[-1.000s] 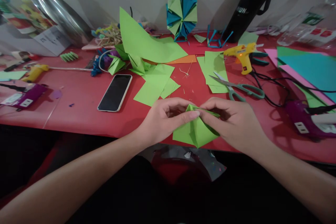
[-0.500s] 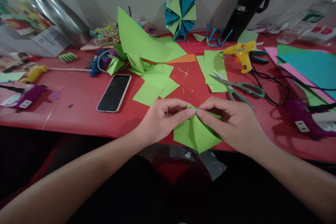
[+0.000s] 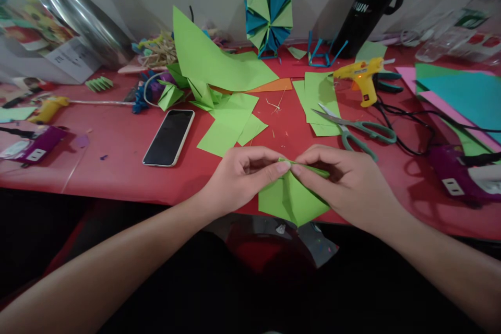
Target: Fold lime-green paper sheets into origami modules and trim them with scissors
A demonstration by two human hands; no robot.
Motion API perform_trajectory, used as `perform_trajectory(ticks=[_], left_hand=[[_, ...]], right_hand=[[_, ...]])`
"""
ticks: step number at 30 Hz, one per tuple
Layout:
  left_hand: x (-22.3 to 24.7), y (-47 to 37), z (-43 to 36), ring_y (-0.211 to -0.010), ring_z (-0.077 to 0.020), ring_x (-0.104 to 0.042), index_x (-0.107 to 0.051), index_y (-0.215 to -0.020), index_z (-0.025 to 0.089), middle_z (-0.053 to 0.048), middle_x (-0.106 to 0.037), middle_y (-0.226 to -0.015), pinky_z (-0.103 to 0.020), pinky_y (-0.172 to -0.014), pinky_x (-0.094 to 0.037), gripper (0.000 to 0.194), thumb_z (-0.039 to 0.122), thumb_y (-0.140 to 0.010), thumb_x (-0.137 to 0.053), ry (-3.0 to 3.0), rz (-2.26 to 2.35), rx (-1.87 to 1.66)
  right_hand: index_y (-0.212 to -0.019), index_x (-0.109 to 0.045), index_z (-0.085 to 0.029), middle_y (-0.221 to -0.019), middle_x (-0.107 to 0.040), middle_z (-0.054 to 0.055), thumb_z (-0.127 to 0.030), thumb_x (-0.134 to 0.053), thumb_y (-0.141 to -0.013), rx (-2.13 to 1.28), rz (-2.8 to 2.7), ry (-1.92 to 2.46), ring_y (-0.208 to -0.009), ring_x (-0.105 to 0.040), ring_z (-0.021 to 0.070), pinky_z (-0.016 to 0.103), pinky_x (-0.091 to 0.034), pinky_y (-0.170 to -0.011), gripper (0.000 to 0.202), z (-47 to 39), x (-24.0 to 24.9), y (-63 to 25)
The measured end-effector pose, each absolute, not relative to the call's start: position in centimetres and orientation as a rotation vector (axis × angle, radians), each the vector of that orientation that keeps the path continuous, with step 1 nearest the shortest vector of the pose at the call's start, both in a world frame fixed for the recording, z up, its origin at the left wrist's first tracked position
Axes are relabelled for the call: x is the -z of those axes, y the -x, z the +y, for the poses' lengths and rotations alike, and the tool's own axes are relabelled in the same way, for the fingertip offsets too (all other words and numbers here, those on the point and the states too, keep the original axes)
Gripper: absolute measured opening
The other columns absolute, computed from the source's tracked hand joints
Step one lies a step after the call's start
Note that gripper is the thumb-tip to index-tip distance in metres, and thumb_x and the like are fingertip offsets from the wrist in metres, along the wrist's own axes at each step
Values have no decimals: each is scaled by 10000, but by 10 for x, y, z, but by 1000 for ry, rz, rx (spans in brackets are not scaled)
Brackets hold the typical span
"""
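Observation:
Between my two hands is a sheet of green paper (image 3: 291, 199), partly folded, with a crease down its middle and its lower corner hanging past the table's front edge. My left hand (image 3: 248, 177) pinches its upper fold between thumb and fingers. Right beside that, my right hand (image 3: 340, 180) pinches the same fold, thumb tips nearly touching. The fingertips behind the paper are partly hidden. Beyond my hands lie loose green paper pieces (image 3: 229, 122), and scissors (image 3: 358, 128) rest partly on another green paper stack (image 3: 321, 99).
A phone (image 3: 169, 138) lies to the left. A yellow glue gun (image 3: 364, 81) with a black cord sits at the right, near coloured sheets (image 3: 465, 91) and a purple power strip (image 3: 456, 177). Behind stand a blue-and-green folded paper wheel (image 3: 269, 15) and a black bottle (image 3: 371, 8).
The view has shifted very slightly. Both hands keep their pinch on the green paper, and its folds look almost the same.

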State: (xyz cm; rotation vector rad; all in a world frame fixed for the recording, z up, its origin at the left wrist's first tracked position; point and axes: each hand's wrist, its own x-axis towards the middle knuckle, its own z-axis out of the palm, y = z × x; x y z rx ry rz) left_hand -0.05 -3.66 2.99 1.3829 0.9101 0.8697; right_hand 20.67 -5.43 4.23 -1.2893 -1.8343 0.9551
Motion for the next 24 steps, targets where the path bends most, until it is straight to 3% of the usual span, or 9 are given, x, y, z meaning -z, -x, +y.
perform_trajectory(ticks=[18,24], left_hand=[[-31,0,-37,-635,-128,-612,-769,-815,149,-42,-723,-739,-238,-577,-483,270,395,-914,-717,-1488,1041,-824],[-30,1,-37,-606,-112,-587,-747,-795,151,-24,-707,-701,-223,-549,-450,270,376,-936,-695,-1626,1108,-923]], right_hand=[[-854,-721,-232,-807,-692,-17,-299,-678,-951,-1005,-1869,1265,-710,-581,123,268,-428,-639,126,-54,-42,-206],[-848,-735,-244,-736,-657,0,-511,-604,-977,-1249,-1639,1368,-664,-569,148,279,-449,-594,324,-50,-38,-209]])
